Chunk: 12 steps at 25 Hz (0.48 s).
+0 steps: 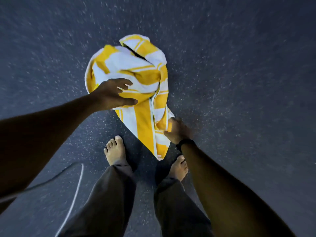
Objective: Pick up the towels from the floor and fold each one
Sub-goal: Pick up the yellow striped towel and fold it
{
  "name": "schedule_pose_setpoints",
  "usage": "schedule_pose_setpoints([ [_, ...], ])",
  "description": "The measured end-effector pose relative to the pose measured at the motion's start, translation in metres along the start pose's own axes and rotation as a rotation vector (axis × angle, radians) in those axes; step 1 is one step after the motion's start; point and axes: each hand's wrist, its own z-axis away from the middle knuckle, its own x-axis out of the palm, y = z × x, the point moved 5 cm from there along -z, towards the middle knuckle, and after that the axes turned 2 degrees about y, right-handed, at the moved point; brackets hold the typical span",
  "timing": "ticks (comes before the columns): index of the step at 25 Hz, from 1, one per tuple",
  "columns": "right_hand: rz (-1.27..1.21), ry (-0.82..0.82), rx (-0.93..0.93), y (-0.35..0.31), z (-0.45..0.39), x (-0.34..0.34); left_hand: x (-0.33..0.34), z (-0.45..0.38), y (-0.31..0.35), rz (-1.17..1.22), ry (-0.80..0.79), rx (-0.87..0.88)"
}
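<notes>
With the right hand (177, 130) pinching the crumpled yellow-and-white striped cloth towel (136, 79) and the left hand (111, 94) spread wide above it, find opposite corners first.

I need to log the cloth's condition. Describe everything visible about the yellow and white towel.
The towel is woven-looking cloth with broad yellow and white stripes and thin lines between them. It is crumpled and bunched, unfolded, with a tail tapering toward the bare feet, above the dark speckled floor. The right hand grips its lower right edge; the left hand, fingers spread, reaches onto its left side. The view is motion-blurred.
</notes>
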Motion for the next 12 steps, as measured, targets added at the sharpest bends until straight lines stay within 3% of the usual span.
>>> schedule_pose_setpoints([
  [3,-0.088,-0.04,0.026,0.016,-0.032,0.066,0.034,-0.027,-0.038,-0.055,-0.037,-0.01],
  [6,-0.119,0.043,0.007,0.013,-0.048,0.079,0.045,-0.03,-0.05,-0.099,-0.069,0.021],
  [9,-0.075,0.175,-0.084,0.003,-0.058,0.053,0.038,-0.033,-0.045,-0.1,-0.047,0.041],
  [12,-0.055,0.298,-0.174,-0.019,-0.027,-0.014,0.008,-0.012,-0.007,-0.059,-0.011,0.066],
])
